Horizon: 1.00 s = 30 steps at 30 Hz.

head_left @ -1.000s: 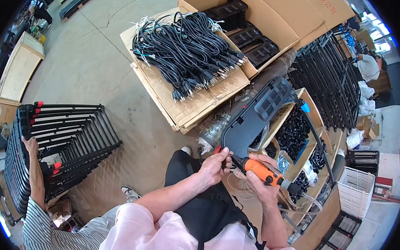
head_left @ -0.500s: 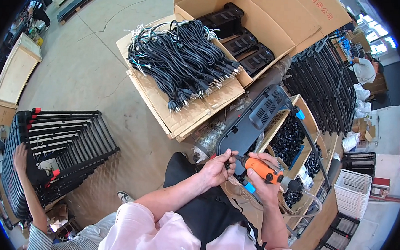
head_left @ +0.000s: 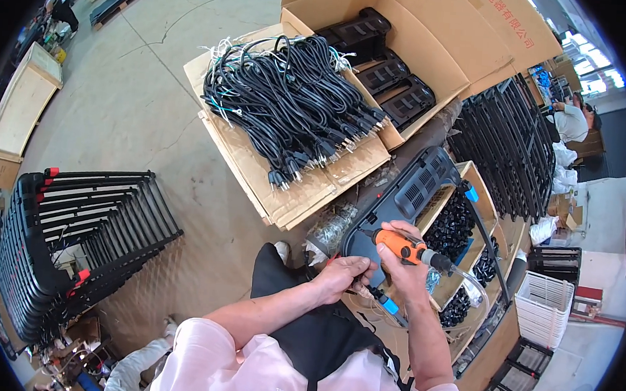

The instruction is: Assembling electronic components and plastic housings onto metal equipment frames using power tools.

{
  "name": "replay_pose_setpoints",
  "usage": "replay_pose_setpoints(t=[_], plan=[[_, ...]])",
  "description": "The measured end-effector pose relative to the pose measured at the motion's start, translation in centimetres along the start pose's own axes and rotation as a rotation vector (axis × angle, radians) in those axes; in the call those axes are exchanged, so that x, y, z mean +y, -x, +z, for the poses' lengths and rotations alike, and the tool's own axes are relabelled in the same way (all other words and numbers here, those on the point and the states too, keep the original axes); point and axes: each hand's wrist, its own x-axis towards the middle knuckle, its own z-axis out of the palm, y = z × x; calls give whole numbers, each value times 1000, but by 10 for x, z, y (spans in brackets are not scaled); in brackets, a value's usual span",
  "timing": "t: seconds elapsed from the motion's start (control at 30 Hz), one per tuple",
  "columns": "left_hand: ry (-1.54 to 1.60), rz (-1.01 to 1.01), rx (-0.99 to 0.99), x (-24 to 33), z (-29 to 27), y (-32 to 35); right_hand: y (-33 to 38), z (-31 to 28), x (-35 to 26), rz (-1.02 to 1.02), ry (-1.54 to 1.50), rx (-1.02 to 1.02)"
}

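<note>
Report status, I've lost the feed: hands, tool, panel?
Right hand grips orange driver. Left hand pinches at black panel edge. Nothing blocking; cable pile sits apart.

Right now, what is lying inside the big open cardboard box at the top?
Inside the big open cardboard box lie several black plastic vented panels, stacked in a row. Whatever sits beneath them is covered.

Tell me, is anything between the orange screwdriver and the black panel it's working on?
Nothing visible is. The right hand holds the orange screwdriver against the black vented panel, and the left hand pinches at the panel's lower edge beside it, not under the tool.
</note>
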Motion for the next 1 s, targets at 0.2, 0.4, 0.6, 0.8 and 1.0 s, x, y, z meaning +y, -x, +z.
replay_pose_setpoints(t=[0.2, 0.4, 0.6, 0.8, 1.0], plan=[[-51, -24, -48, 6, -13, 5, -5, 6, 3, 1, 64, -79], [40, -39, 117, 17, -12, 9, -7, 9, 3, -1, 103, -54], [34, 41, 54, 16, -24, 3, -10, 13, 2, 42, 101, -37], [280, -50, 109, 29, -22, -8, 6, 4, -32, 25, 51, 48], [389, -85, 52, 49, 9, -36, 27, -37, -31, -25, -105, 91]])
